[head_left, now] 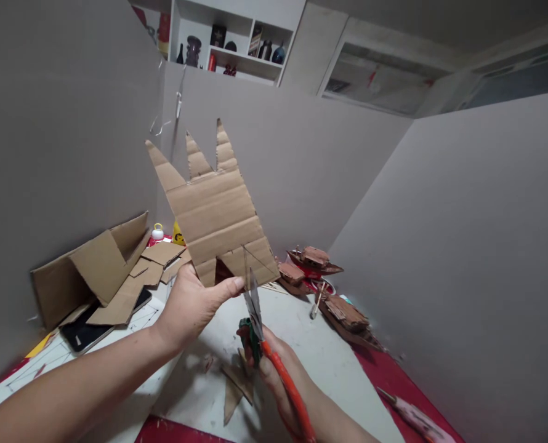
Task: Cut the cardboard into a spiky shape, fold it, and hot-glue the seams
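My left hand (200, 301) is closed on the lower edge of a piece of cardboard (218, 209), thumb in front, holding it up over the table. Three pointed spikes rise from the cardboard's top, and a notch is cut in its bottom edge. Pencil lines mark a triangle near its lower right corner. In my right hand (278, 369) is a pair of scissors (254, 301) with orange handles, the blades pointing up at the bottom edge of the cardboard, beside the left thumb. Cardboard scraps (237, 384) lie on the white sheet below.
Folded cardboard (101, 264) and a dark phone (87, 332) lie at the left. Several brown model boats (348, 317) stand at the right, and a pink-handled tool (417, 418) rests on the red cloth (370, 369). Grey partition walls (463, 234) enclose the table.
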A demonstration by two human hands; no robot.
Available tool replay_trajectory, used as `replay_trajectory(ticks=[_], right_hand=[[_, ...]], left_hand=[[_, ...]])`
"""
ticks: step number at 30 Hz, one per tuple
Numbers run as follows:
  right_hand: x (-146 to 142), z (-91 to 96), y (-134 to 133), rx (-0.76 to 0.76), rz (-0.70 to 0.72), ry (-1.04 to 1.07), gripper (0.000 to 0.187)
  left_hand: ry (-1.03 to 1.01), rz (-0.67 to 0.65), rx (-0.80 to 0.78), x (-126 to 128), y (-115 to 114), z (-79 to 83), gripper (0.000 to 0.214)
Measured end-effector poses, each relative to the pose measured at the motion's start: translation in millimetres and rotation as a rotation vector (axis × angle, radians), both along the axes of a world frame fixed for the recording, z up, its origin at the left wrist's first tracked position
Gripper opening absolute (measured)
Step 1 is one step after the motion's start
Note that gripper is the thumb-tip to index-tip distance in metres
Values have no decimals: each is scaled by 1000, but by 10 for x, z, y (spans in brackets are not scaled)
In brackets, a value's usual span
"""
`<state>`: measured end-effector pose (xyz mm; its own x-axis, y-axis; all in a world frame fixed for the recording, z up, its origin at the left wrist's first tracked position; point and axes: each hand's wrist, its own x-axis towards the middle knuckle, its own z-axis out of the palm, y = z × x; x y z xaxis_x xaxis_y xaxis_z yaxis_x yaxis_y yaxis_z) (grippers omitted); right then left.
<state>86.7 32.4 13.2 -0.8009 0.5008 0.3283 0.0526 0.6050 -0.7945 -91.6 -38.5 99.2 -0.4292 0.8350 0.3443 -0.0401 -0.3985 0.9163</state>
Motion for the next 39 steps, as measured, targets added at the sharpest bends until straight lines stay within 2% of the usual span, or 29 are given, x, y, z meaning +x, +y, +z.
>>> replay_trajectory(ticks=[7, 12, 18, 28, 39], right_hand=[[8, -43, 38, 15, 4, -20, 55], [2, -19, 25, 22, -10, -34, 51], [5, -13, 25, 40, -15, -49, 50], [27, -76, 52, 31, -13, -29, 53], [46, -130, 59, -40, -15, -10, 55]], left_hand=[[13, -8, -6, 17, 4, 8, 9], [8, -15, 1, 21, 18, -22, 8], [-13, -37, -6, 9, 41, -74, 16], [-83, -96, 5, 28, 51, -44, 40], [-148, -125, 29, 50, 77, -56, 34]])
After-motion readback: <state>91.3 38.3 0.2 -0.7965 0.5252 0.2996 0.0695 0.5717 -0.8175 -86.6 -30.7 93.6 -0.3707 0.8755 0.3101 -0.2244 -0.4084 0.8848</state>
